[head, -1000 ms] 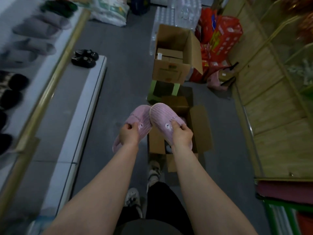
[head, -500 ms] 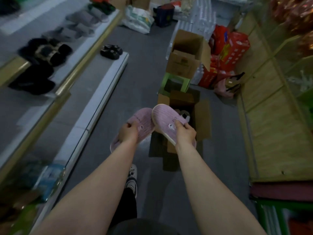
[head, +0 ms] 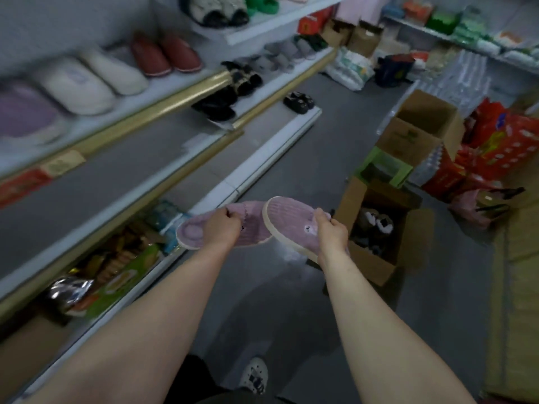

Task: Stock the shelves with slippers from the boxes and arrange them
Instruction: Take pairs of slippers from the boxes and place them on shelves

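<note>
I hold a pair of pink ribbed slippers above the aisle floor. My left hand (head: pixel 223 228) grips the left slipper (head: pixel 198 231) by its upper. My right hand (head: pixel 331 233) grips the right slipper (head: pixel 288 220), whose toe overlaps the other. An open cardboard box (head: pixel 370 266) with more slippers inside stands on the floor just right of my hands. The shelves (head: pixel 163 91) on the left carry white, red, grey and black slippers. A grey shelf board (head: pixel 96 182) below them is bare in its middle.
A second open box (head: pixel 408 138) stands on a green stool (head: pixel 382 167) beyond the first. Red packages (head: pixel 495 153) and bottled water lie at the right. Snack packets (head: pixel 110 272) fill the bottom shelf. A black slipper pair (head: pixel 299 102) sits on the low ledge.
My view has swung left and up toward the shelves. Both hands, still holding the pink slippers, have moved away from above the box toward the shelf side.
</note>
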The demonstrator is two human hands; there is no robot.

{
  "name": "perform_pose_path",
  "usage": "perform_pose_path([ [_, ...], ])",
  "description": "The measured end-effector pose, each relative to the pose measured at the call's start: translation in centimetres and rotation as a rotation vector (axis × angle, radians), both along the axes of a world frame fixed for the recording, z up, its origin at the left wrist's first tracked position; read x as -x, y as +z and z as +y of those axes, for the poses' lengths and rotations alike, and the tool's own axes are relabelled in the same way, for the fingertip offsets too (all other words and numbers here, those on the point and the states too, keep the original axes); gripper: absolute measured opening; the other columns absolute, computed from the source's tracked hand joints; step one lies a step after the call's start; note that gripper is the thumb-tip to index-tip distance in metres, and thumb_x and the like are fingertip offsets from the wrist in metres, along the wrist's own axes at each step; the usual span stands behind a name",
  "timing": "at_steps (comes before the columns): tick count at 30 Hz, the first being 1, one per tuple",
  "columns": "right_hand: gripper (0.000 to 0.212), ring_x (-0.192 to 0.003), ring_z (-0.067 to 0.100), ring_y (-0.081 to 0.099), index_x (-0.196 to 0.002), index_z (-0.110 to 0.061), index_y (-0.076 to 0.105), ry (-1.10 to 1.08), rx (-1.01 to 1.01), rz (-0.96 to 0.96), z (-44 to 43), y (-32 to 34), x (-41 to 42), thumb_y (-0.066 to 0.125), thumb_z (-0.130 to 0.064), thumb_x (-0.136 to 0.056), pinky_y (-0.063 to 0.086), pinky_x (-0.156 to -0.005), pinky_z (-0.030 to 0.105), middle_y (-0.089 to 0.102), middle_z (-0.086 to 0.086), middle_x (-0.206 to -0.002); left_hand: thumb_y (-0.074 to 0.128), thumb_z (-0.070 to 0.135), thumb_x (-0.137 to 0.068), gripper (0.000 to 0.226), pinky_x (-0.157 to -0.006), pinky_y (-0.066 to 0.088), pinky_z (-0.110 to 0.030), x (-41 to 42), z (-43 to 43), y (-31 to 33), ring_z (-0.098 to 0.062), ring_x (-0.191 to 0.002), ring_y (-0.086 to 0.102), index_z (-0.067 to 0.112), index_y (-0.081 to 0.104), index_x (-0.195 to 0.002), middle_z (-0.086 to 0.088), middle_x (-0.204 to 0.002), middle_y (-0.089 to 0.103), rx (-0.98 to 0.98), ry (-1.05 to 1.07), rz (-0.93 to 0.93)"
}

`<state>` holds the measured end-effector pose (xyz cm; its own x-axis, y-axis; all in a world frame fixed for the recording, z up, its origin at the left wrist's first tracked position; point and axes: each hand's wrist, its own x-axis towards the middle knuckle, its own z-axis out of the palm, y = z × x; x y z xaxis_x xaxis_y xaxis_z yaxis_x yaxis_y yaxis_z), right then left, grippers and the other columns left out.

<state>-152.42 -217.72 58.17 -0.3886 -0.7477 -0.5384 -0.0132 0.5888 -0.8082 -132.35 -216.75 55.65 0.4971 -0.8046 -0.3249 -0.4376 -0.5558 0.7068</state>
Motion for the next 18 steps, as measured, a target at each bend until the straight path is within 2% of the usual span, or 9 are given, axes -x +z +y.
perform_pose_path([
  [4,0.052,-0.105,0.027,0.06,-0.117,-0.023,0.067,0.121,0.046,0.061,1.3,1.1,-6.9,0.066,-0.057,-0.079,0.045,-0.103,0.047,0.065,0.001,-0.111,0.045,0.042,-0.098,0.042,-0.082,0.041,-0.031,-7.0,4.2,2.4,-0.033,-0.105,0.061,0.008,0.066,-0.111,-0.017,-0.109,0.068,0.051,-0.021,-0.072],
  [8,0.036,-0.083,0.023,0.064,-0.096,-0.019,0.069,0.278,0.091,0.085,2.0,3.5,-14.9,0.072,-0.048,-0.074,0.052,-0.094,0.041,0.069,0.002,-0.087,0.049,0.043,-0.094,0.028,-0.071,0.039,-0.028,-15.6,8.2,4.9,-0.025,-0.081,0.058,0.02,0.064,-0.09,-0.005,-0.086,0.065,0.105,-0.03,-0.205],
  [9,0.038,-0.081,0.021,0.064,-0.093,-0.019,0.07,0.33,0.105,0.077,2.3,4.0,-17.1,0.075,-0.051,-0.072,0.053,-0.092,0.04,0.07,0.001,-0.085,0.05,0.043,-0.093,0.026,-0.069,0.038,-0.028,-18.0,9.3,5.6,-0.022,-0.077,0.056,0.021,0.062,-0.087,-0.002,-0.082,0.063,0.124,-0.038,-0.217],
  [12,0.063,-0.092,0.027,0.069,-0.103,-0.013,0.071,0.499,0.188,0.057,3.3,5.0,-24.1,0.08,-0.058,-0.06,0.059,-0.086,0.046,0.073,0.005,-0.099,0.05,0.044,-0.092,0.029,-0.068,0.041,-0.03,-25.1,13.0,7.1,-0.023,-0.079,0.059,0.018,0.063,-0.087,0.0,-0.079,0.06,0.164,-0.047,-0.32],
  [16,0.029,-0.094,0.03,0.068,-0.092,-0.012,0.07,0.74,0.334,0.127,4.7,7.2,-34.2,0.078,-0.035,-0.078,0.055,-0.077,0.036,0.071,0.008,-0.09,0.05,0.045,-0.088,0.029,-0.083,0.05,-0.037,-34.0,17.7,8.6,-0.028,-0.09,0.06,0.021,0.066,-0.095,-0.005,-0.091,0.067,0.176,-0.046,-0.476],
  [18,0.035,-0.098,0.03,0.067,-0.098,-0.011,0.072,0.846,0.367,0.147,5.5,8.3,-38.9,0.079,-0.037,-0.075,0.056,-0.083,0.039,0.071,0.01,-0.1,0.052,0.046,-0.086,0.028,-0.083,0.051,-0.039,-38.0,19.7,9.2,-0.028,-0.09,0.06,0.025,0.065,-0.1,-0.005,-0.096,0.067,0.18,-0.011,-0.478],
])
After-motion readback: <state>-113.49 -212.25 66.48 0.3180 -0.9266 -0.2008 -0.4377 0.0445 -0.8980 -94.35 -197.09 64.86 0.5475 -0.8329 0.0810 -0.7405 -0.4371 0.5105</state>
